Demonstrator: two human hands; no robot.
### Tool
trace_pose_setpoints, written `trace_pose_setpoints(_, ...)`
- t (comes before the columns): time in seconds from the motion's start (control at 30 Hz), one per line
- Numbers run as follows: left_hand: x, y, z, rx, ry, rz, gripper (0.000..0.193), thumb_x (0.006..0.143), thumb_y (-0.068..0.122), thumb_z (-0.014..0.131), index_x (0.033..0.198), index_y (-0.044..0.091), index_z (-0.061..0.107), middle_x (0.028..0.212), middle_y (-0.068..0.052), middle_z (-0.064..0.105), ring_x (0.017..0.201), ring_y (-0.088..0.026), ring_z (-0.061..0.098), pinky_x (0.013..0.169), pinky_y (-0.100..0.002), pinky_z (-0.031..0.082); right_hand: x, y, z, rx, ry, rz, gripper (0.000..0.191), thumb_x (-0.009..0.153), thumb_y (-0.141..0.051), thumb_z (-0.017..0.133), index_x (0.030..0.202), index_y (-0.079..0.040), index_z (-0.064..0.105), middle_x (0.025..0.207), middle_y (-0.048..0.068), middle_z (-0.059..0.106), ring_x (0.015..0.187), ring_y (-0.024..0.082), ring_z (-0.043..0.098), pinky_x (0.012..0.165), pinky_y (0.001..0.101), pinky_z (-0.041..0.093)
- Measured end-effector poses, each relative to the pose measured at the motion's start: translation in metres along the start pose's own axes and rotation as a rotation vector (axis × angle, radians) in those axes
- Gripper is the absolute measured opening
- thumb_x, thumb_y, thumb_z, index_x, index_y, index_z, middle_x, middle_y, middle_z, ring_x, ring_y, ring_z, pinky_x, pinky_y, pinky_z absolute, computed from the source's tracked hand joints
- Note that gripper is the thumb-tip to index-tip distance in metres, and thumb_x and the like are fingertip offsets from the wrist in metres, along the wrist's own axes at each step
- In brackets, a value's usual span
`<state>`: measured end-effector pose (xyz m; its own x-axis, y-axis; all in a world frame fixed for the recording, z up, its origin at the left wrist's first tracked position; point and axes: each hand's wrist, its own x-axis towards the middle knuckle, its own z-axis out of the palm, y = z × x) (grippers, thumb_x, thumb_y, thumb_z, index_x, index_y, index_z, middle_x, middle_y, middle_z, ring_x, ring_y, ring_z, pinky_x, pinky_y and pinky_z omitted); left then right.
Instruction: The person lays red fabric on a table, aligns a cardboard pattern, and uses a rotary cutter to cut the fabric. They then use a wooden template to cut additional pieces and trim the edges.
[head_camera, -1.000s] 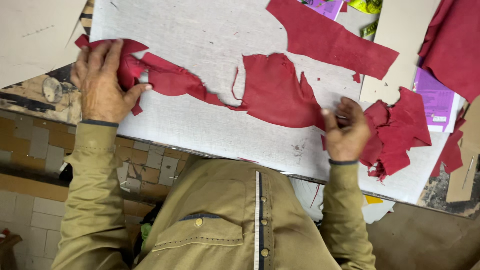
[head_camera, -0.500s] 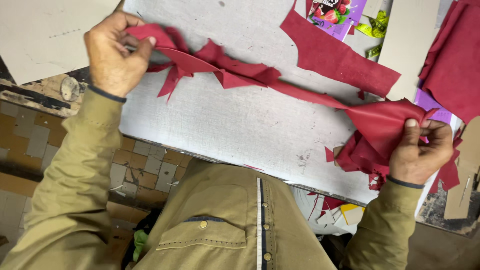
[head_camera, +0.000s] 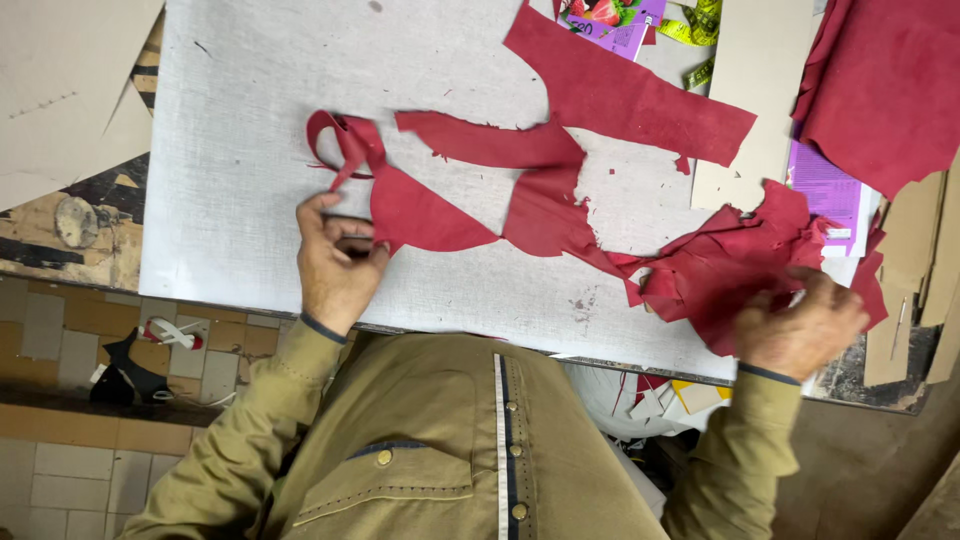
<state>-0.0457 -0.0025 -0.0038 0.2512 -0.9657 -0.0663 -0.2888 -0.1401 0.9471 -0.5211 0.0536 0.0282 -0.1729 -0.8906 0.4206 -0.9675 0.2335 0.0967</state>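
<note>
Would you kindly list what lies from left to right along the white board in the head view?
Left hand → looped red strip → rounded red piece → crumpled red scraps → right hand.

Dark red leather scraps (head_camera: 540, 200) lie on a pale grey, finely woven-looking work board (head_camera: 240, 120). The person's shirt sleeves (head_camera: 250, 440) are olive khaki, with navy trim at the cuffs. A yellow-green measuring tape (head_camera: 700, 30) and purple printed packaging (head_camera: 825, 190) sit nearby.
</note>
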Motion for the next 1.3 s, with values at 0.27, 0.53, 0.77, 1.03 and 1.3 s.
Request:
trace_pose_setpoints(0.27,0.006,-0.003,-0.041,0.070,-0.542,0.121,0.052,0.080,-0.006,0.076,0.130,0.009,0.068,0.118,-0.010,0.073,0.099,-0.018,0.075,0.084,-0.028,0.064,0.005,-0.161,0.004,0.691,-0.085,-0.440,0.053,0.067,-0.014,0.087,0.116,-0.004,0.072,0.118,0.023,0.067,0.100,0.039,0.063,0.088,0.0458,0.051)
trace_pose_setpoints(0.53,0.006,0.015,-0.062,0.384,-0.532,0.053,0.016,0.091,0.017,0.085,0.103,0.008,0.081,0.093,-0.007,0.078,0.075,-0.014,0.073,0.066,-0.027,0.058,0.004,-0.144,0.020,0.955,-0.388,-0.161,0.027,0.092,0.002,0.075,0.118,-0.004,0.072,0.105,0.014,0.070,0.081,0.022,0.072,0.072,0.0321,0.060)
trace_pose_setpoints(0.77,0.035,0.043,-0.049,0.668,-0.727,0.430,0.057,0.072,0.053,0.089,0.109,0.011,0.078,0.118,-0.011,0.066,0.109,-0.033,0.061,0.095,-0.051,0.051,-0.012,-0.135,-0.009,0.848,-0.668,-0.076,0.034,0.087,-0.015,0.082,0.117,-0.005,0.070,0.083,0.012,0.071,0.069,0.024,0.069,0.063,0.0359,0.057)
trace_pose_setpoints(1.03,0.093,0.058,0.111,0.712,-0.669,1.013,0.091,0.052,0.061,0.090,0.128,0.016,0.068,0.131,-0.011,0.055,0.126,-0.036,0.047,0.101,-0.059,0.044,-0.021,-0.120,-0.006,0.775,-0.696,-0.025,0.048,0.076,-0.033,0.089,0.109,-0.004,0.070,0.082,0.014,0.074,0.073,0.025,0.073,0.068,0.0366,0.057)
trace_pose_setpoints(1.3,0.071,0.041,0.138,0.573,-0.828,0.712,0.017,0.098,0.022,0.070,0.102,0.009,0.061,0.100,-0.009,0.065,0.096,-0.030,0.065,0.086,-0.047,0.054,-0.005,-0.051,-0.006,0.803,-0.648,-0.084,0.036,0.081,-0.026,0.088,0.102,0.000,0.075,0.090,0.017,0.075,0.078,0.025,0.074,0.071,0.0357,0.057)
